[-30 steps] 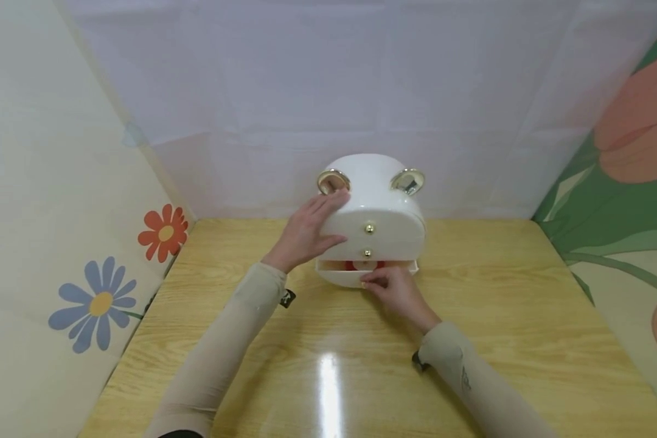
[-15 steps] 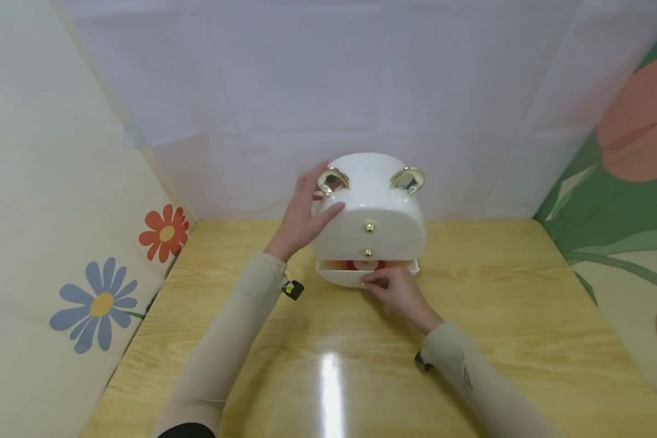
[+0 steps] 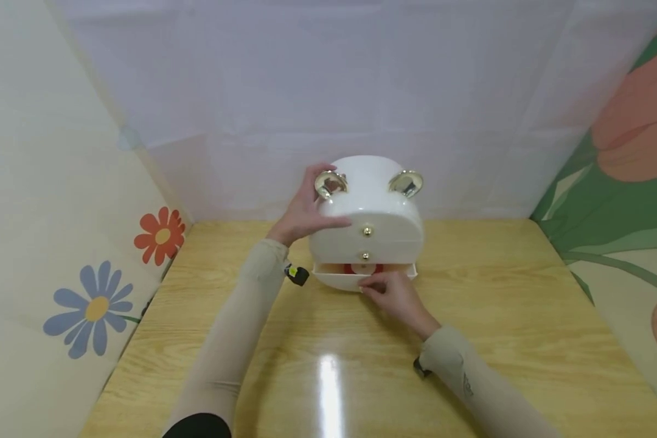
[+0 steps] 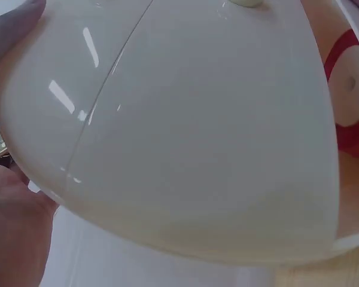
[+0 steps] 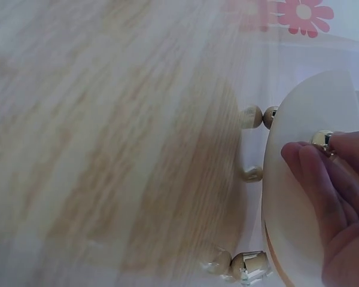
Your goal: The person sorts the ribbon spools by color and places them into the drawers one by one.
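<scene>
A white, glossy drawer box (image 3: 373,194) with two gold ears and small gold knobs stands on the wooden table. Its bottom drawer (image 3: 334,281) is pulled partly out. Inside that drawer lies a red thing (image 4: 354,140) with a pale round middle, partly hidden by the box front. My left hand (image 3: 301,213) grips the box's upper left side, fingers behind the left ear (image 3: 330,182) and thumb across the front. With thumb and fingertips, my right hand (image 3: 396,298) pinches the gold knob (image 5: 322,140) of the bottom drawer.
The wooden table (image 3: 285,365) spreads around the box, with a bright light reflection toward the front. Behind the box hangs a pale cloth backdrop (image 3: 285,91). Flower-patterned panels (image 3: 95,307) flank the table. Gold ball feet (image 5: 251,173) show under the box.
My left hand has shifted from lying over the box's left front to reaching round behind the left ear, thumb lowered on the front. The right hand and drawer have stayed about the same.
</scene>
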`<state>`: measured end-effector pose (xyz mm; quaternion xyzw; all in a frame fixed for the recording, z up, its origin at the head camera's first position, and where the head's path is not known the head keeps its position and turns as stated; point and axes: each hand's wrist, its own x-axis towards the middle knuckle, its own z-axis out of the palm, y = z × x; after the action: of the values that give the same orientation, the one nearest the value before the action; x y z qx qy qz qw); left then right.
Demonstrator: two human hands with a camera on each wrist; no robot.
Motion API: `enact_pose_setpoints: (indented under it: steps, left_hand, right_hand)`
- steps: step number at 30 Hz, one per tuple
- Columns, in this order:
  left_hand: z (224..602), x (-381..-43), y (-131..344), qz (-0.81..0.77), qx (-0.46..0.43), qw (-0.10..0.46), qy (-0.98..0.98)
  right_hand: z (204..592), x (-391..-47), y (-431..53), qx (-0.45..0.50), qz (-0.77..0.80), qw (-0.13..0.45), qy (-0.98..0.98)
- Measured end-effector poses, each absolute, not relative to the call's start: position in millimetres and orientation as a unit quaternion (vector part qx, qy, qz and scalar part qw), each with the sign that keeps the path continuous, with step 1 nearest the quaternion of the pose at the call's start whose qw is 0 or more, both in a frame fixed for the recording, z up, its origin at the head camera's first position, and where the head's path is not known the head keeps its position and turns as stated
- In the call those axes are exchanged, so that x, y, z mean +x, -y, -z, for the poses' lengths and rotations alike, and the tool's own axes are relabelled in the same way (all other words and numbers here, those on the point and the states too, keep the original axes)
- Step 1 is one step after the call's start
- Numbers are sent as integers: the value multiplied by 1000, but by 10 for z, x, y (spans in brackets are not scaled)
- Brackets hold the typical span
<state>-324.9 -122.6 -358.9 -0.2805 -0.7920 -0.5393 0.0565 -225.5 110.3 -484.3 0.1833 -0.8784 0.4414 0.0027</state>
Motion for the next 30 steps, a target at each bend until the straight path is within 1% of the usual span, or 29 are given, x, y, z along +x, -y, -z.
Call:
enact_pose_setpoints:
  steps: [9, 13, 17, 22, 30]
  left_hand:
    - [3576, -3299, 1228, 533, -304, 40, 789]
    - [3585, -3309, 1248, 543, -305, 26, 782]
    - [3591, -3308, 1245, 544, -302, 27, 782]
    - [3579, -3299, 1230, 533, -295, 33, 792]
    - [3544, -3316, 1236, 520, -296, 26, 801]
  right_hand:
    - [4832, -2286, -1110, 183, -434, 32, 882]
    - [4819, -2289, -1110, 188, -438, 23, 879]
    - [4821, -2300, -1114, 182, -439, 17, 880]
    - [4819, -2332, -1102, 181, -435, 29, 882]
    - [4820, -2389, -1090, 183, -429, 40, 884]
